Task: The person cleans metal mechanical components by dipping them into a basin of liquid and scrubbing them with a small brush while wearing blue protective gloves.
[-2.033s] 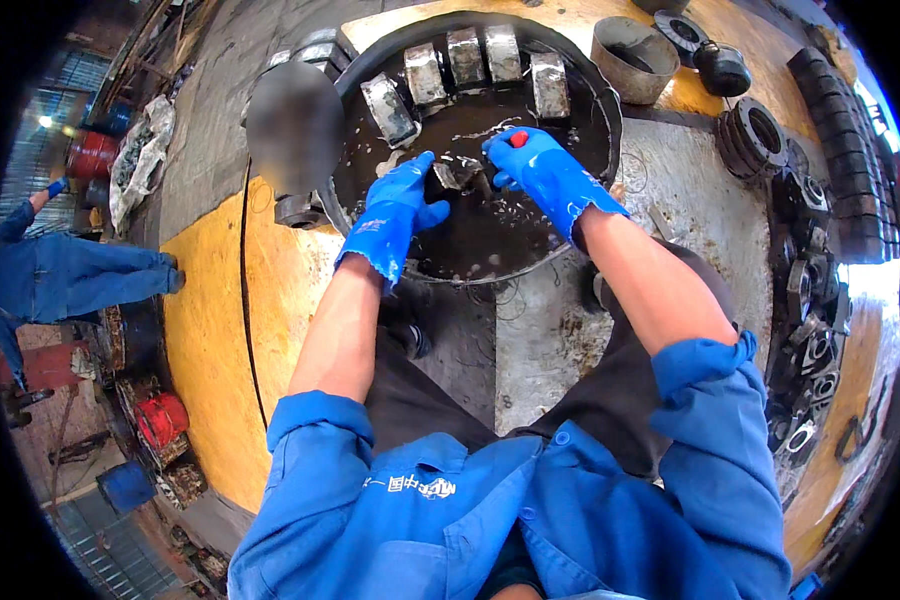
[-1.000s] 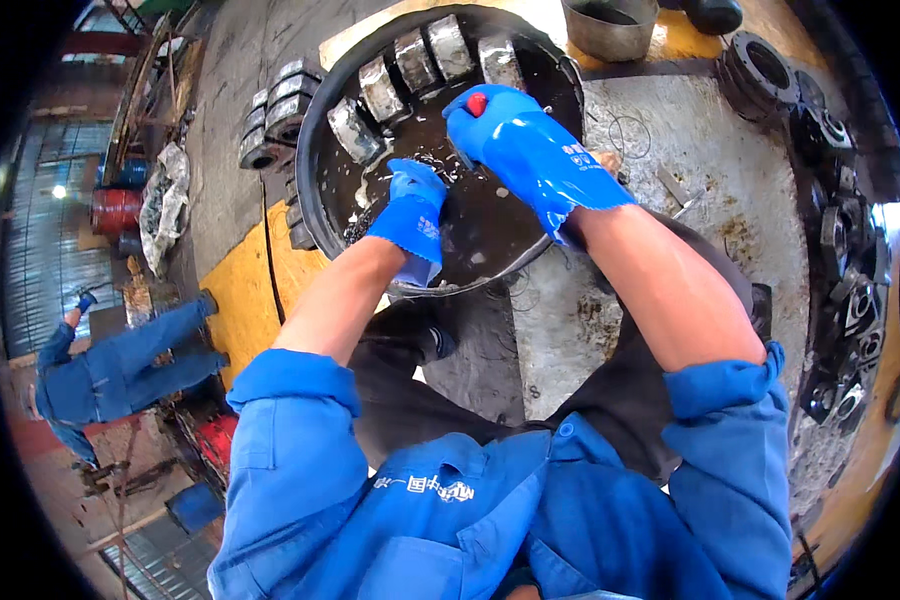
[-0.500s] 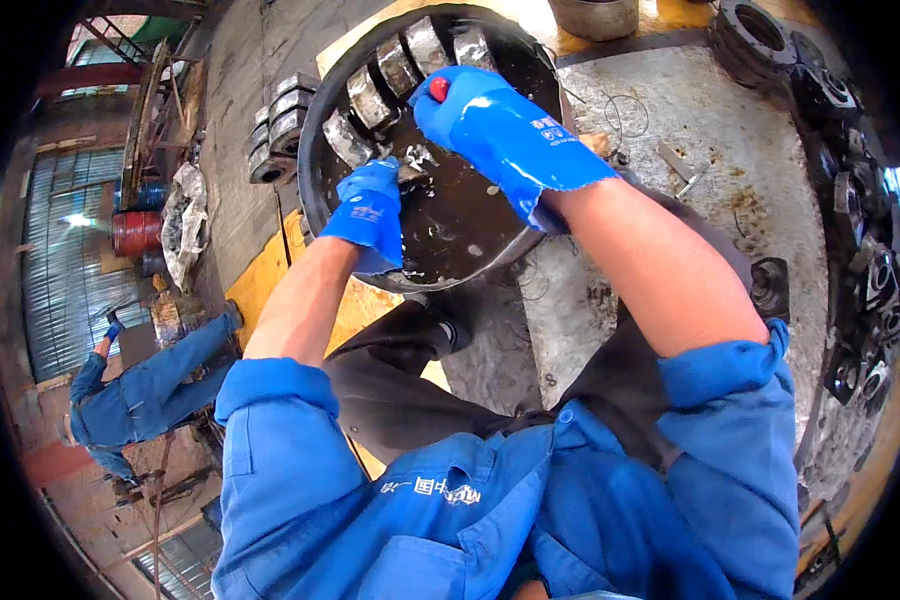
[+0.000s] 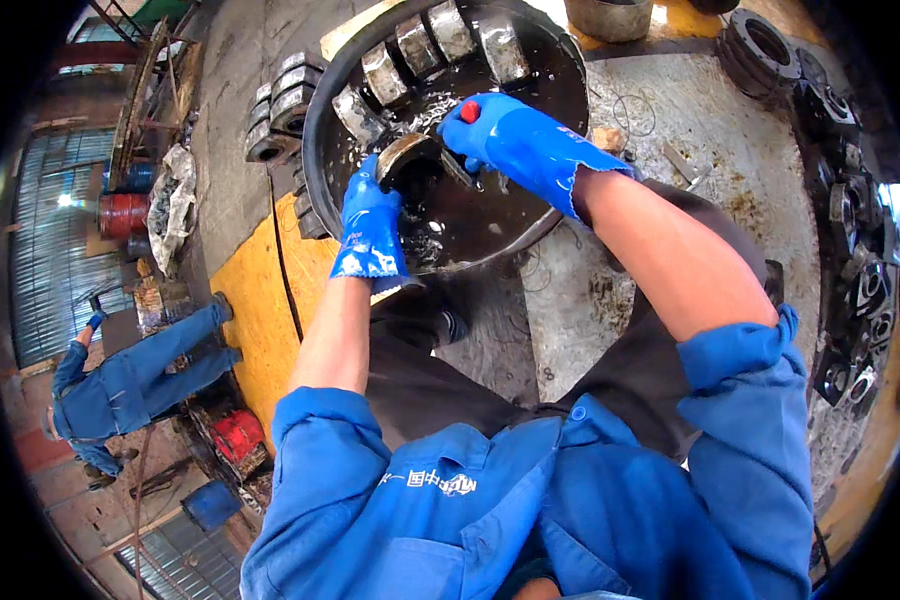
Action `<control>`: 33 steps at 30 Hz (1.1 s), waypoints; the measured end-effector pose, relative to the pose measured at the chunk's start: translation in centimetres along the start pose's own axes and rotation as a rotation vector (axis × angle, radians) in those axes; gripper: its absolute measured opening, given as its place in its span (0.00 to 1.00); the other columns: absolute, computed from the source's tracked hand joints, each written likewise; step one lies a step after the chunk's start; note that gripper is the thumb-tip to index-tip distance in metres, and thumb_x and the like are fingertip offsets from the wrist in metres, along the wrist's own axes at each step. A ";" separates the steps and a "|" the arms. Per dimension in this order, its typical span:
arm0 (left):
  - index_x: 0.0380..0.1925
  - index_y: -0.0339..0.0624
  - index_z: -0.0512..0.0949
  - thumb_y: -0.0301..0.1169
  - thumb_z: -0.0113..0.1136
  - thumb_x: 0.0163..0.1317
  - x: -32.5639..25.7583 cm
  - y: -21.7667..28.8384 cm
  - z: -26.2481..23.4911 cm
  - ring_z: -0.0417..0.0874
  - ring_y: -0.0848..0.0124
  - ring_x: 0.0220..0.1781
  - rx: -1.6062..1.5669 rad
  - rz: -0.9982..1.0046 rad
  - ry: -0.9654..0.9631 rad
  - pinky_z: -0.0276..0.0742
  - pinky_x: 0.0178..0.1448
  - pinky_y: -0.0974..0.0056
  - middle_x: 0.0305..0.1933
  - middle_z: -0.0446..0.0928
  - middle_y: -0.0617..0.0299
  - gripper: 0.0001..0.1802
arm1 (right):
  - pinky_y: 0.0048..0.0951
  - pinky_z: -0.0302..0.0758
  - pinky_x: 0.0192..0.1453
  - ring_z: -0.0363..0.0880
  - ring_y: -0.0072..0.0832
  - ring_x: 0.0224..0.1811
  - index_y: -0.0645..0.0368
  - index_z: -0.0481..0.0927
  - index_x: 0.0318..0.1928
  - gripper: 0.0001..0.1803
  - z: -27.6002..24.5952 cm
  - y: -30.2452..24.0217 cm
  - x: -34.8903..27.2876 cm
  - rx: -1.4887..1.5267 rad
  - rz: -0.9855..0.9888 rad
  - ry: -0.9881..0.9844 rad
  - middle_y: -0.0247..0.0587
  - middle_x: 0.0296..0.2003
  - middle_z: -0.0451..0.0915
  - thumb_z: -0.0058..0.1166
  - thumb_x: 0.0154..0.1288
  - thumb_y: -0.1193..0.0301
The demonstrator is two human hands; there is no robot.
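Left hand: gloved in blue, the left hand [image 4: 370,215] is pinched on the left end of a curved metal part [image 4: 406,152].
Right hand: the right hand [image 4: 492,132], same glove, is fisted round a tool with a red end [image 4: 470,112]; its dark flat end sits by the part's right side.
Part: upper centre of frame, arch up, over dark liquid [image 4: 495,205].
Change: half a second ago the part was mostly hidden; its arch now shows clearly. Right fist has come away from the row of metal blocks [image 4: 383,74].
Pose: left forearm near vertical, fingers up-frame; right forearm slants up-left from lower right, back of glove showing.
Tub: round black tub [image 4: 313,140]; blocks curve along its far wall.
Upper left: stacked dark parts [image 4: 290,105] just outside the tub.
Far left: co-worker in blue [image 4: 135,390], well apart.
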State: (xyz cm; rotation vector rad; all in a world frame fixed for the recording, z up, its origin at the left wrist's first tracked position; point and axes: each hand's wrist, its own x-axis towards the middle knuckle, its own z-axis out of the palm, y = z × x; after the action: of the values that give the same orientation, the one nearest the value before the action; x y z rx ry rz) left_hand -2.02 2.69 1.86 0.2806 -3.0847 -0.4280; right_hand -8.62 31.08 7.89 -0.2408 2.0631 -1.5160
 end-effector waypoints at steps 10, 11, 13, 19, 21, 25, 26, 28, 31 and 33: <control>0.73 0.51 0.69 0.27 0.69 0.54 -0.2 -5.0 2.2 0.78 0.45 0.69 -0.131 -0.090 -0.019 0.75 0.72 0.50 0.67 0.75 0.40 0.42 | 0.35 0.84 0.48 0.88 0.36 0.39 0.50 0.89 0.50 0.13 9.1 2.9 0.6 0.244 -0.069 -0.022 0.45 0.39 0.89 0.61 0.67 0.64; 0.73 0.53 0.69 0.27 0.69 0.55 -0.1 -5.0 1.8 0.78 0.45 0.69 -0.116 -0.094 -0.026 0.75 0.72 0.50 0.67 0.75 0.41 0.43 | 0.35 0.84 0.49 0.88 0.36 0.40 0.50 0.88 0.50 0.14 10.1 3.2 0.7 0.166 -0.157 -0.010 0.46 0.40 0.89 0.61 0.67 0.64; 0.74 0.56 0.69 0.28 0.69 0.55 -0.1 -4.4 1.5 0.78 0.45 0.69 -0.106 -0.165 -0.070 0.75 0.72 0.50 0.68 0.75 0.43 0.43 | 0.39 0.84 0.54 0.89 0.42 0.44 0.50 0.88 0.51 0.14 11.7 3.8 0.7 -0.031 -0.195 -0.041 0.50 0.44 0.88 0.61 0.66 0.64; 0.76 0.59 0.65 0.35 0.70 0.55 0.5 -4.5 1.2 0.77 0.45 0.70 -0.079 -0.200 -0.124 0.75 0.72 0.49 0.71 0.73 0.44 0.46 | 0.49 0.83 0.50 0.86 0.53 0.47 0.47 0.84 0.53 0.15 15.0 3.4 0.4 -0.669 -0.527 -0.076 0.49 0.46 0.87 0.59 0.67 0.65; 0.77 0.55 0.64 0.37 0.71 0.54 0.2 -4.9 0.9 0.76 0.44 0.71 -0.107 -0.177 -0.138 0.74 0.74 0.49 0.72 0.72 0.42 0.47 | 0.50 0.83 0.51 0.87 0.52 0.49 0.47 0.82 0.54 0.16 15.3 2.1 0.3 -0.808 -0.532 -0.163 0.46 0.50 0.86 0.58 0.67 0.65; 0.77 0.49 0.63 0.46 0.74 0.54 -0.2 -5.3 0.4 0.74 0.45 0.72 -0.152 -0.080 -0.177 0.71 0.76 0.50 0.73 0.71 0.41 0.51 | 0.51 0.83 0.53 0.87 0.50 0.50 0.49 0.82 0.53 0.15 15.7 0.8 0.3 -0.944 -0.469 -0.186 0.45 0.53 0.85 0.57 0.67 0.66; 0.77 0.50 0.63 0.47 0.75 0.54 -0.4 -5.6 0.3 0.74 0.45 0.73 -0.159 -0.059 -0.176 0.71 0.76 0.50 0.73 0.70 0.41 0.51 | 0.51 0.83 0.52 0.87 0.49 0.50 0.50 0.82 0.53 0.14 15.6 0.6 0.3 -0.961 -0.453 -0.188 0.45 0.53 0.85 0.57 0.67 0.67; 0.77 0.47 0.63 0.50 0.74 0.57 -0.9 -6.2 0.2 0.70 0.46 0.76 -0.161 -0.010 -0.191 0.67 0.79 0.52 0.74 0.69 0.40 0.51 | 0.50 0.83 0.49 0.87 0.48 0.46 0.49 0.82 0.51 0.13 15.5 0.8 0.4 -0.973 -0.497 -0.111 0.44 0.51 0.85 0.58 0.67 0.67; 0.76 0.44 0.63 0.52 0.74 0.58 -1.5 -4.8 -0.9 0.71 0.47 0.76 -0.230 0.042 -0.223 0.67 0.79 0.51 0.75 0.69 0.41 0.51 | 0.47 0.83 0.43 0.88 0.46 0.38 0.46 0.83 0.47 0.09 14.7 2.1 0.8 -0.885 -0.577 0.125 0.41 0.43 0.87 0.59 0.68 0.64; 0.76 0.44 0.65 0.52 0.74 0.58 -2.1 -3.7 -1.0 0.71 0.46 0.75 -0.252 -0.022 -0.192 0.67 0.79 0.51 0.74 0.70 0.41 0.49 | 0.47 0.83 0.45 0.88 0.46 0.39 0.45 0.84 0.48 0.09 14.7 2.5 0.9 -0.811 -0.571 0.192 0.42 0.41 0.87 0.59 0.68 0.64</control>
State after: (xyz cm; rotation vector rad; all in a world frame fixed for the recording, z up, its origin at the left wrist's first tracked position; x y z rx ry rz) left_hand 0.69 -0.66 1.82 0.2822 -3.1627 -0.8846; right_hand -1.02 19.47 2.32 -1.0979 2.8369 -0.8917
